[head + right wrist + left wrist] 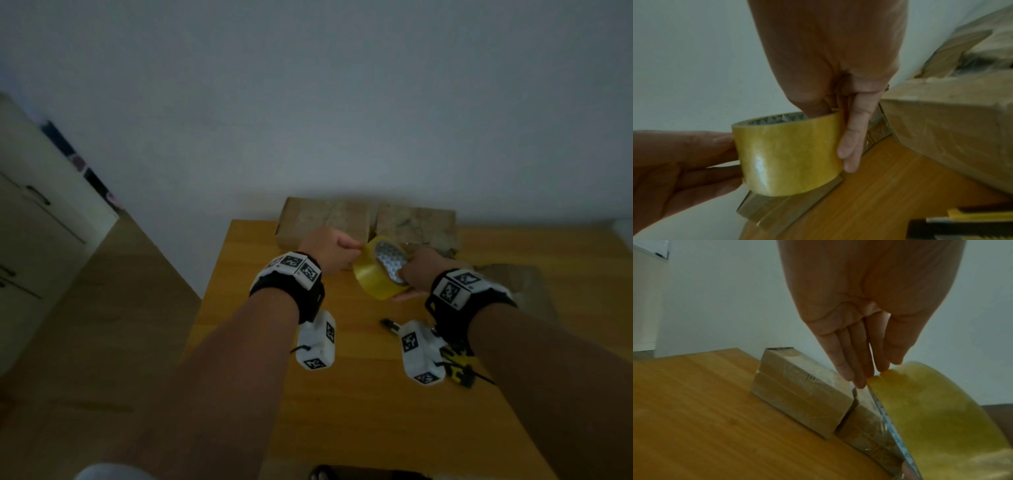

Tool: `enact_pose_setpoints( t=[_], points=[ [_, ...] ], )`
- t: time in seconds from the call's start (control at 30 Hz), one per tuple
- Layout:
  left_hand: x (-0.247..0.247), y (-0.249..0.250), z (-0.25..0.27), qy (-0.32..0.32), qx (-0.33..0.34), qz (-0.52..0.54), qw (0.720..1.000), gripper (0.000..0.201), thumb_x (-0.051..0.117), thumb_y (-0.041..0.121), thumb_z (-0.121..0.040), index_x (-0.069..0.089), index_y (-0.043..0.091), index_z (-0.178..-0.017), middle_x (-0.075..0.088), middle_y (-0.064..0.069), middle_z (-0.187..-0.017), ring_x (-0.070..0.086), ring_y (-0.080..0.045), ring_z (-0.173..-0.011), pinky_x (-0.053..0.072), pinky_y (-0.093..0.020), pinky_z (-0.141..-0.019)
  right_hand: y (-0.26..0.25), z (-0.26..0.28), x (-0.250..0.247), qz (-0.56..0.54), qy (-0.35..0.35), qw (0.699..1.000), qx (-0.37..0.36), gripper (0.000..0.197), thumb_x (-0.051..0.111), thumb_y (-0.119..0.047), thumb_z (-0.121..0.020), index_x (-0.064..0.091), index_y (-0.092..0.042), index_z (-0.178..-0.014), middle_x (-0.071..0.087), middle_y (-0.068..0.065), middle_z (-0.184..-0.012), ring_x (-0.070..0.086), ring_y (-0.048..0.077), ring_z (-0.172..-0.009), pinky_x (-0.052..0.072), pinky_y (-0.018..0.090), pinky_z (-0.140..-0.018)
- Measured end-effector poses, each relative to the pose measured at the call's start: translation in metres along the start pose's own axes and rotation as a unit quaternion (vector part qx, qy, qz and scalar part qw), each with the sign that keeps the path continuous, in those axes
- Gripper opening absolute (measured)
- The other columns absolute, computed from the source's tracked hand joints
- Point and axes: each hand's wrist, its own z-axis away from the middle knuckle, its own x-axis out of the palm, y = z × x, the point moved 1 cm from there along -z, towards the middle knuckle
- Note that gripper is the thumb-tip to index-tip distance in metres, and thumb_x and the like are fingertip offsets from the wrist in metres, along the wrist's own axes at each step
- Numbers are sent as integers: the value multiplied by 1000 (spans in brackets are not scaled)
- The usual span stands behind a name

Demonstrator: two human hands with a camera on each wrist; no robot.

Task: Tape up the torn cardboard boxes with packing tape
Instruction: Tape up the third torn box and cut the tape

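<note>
A yellow packing tape roll (370,277) (941,426) (789,155) is held above the wooden table (342,411). My right hand (402,284) (834,138) grips it, thumb inside the core and fingers along the outside. My left hand (354,248) (877,371) pinches the roll's outer layer at its left rim with thumb and fingertips. Just behind the roll, two taped brown cardboard boxes stand side by side against the wall, the left box (318,219) (797,389) and the right box (416,222) (865,426) (941,129).
A yellow-and-black utility knife (457,365) (972,217) lies on the table under my right wrist. A small black object (388,323) lies near it. Another brown cardboard piece (513,284) sits at the right. A pale cabinet (34,222) stands off to the left.
</note>
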Motion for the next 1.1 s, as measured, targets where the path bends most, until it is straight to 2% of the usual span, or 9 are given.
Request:
enact_pose_setpoints(
  t=[0.07, 0.13, 0.27, 0.43, 0.63, 0.7, 0.8, 0.93, 1.1],
  points=[
    [-2, 14, 0, -4, 11, 6, 1000, 29, 65, 23, -88, 69, 11, -114, 68, -7, -116, 64, -22, -105, 51, -37, -96, 9, 7, -4, -58, 49, 997, 7, 46, 46, -51, -97, 44, -16, -66, 48, 1, -68, 43, 16, -60, 46, 30, -73],
    [-2, 25, 1, -2, 3, 33, 999, 42, 64, 27, -89, 59, 8, -126, 62, -9, -125, 61, -24, -111, 49, -35, -96, 15, 19, -12, -187, 100, 977, 33, 36, 51, -36, -99, 67, -4, -93, 68, 14, -94, 60, 26, -80, 53, 35, -78],
    [-2, 46, 5, -49, -54, 206, 976, 38, 60, 33, -92, 57, 8, -120, 64, -11, -115, 64, -27, -97, 53, -38, -87, 26, 39, -27, -384, 230, 893, 56, 32, 64, -24, -91, 66, -6, -118, 68, 16, -111, 65, 31, -99, 48, 30, -71],
    [-6, 70, 5, -103, -45, 260, 959, 36, 57, 14, -94, 54, -3, -126, 65, -16, -104, 62, -21, -82, 54, -32, -78, 31, 53, -42, -344, 322, 882, 5, 6, 58, -6, -88, 64, -6, -88, 63, 13, -82, 59, 32, -82, 37, 28, -59],
    [-7, 79, 4, -166, -11, 163, 973, 33, 56, -5, -90, 57, 0, -123, 63, -8, -105, 62, -17, -89, 53, -27, -86, 35, 67, -51, -282, 363, 887, -31, 37, 55, -1, -84, 65, -12, -118, 67, 13, -115, 61, 32, -106, 49, 37, -87],
    [-6, 77, 1, -156, -16, 144, 977, 18, 60, 0, -89, 65, 10, -103, 65, -4, -95, 60, -23, -92, 50, -33, -93, 34, 68, -53, -227, 354, 906, -49, 41, 56, -4, -85, 61, -14, -124, 64, 10, -121, 59, 29, -110, 47, 36, -91],
    [-4, 77, -6, -110, -36, 166, 979, 7, 66, 13, -87, 66, 16, -82, 65, -6, -78, 57, -27, -84, 48, -39, -85, 30, 72, -56, -150, 347, 922, -82, 40, 55, -11, -88, 58, -15, -127, 61, 7, -124, 56, 27, -112, 43, 35, -94],
    [-1, 82, -12, -61, -54, 207, 975, 22, 66, 26, -88, 66, 5, -95, 67, -19, -109, 64, -35, -103, 49, -49, -97, 27, 77, -57, -133, 387, 906, -110, 26, 55, -15, -89, 65, -14, -113, 62, 7, -111, 57, 26, -104, 46, 35, -86],
    [-1, 91, -9, -112, -48, 301, 946, 28, 54, 17, -95, 60, -10, -101, 69, -22, -86, 69, -25, -63, 59, -31, -61, 31, 73, -62, -109, 396, 910, -54, 19, 48, -20, -92, 66, -15, -98, 63, 6, -99, 59, 25, -92, 32, 27, -67]
  ],
)
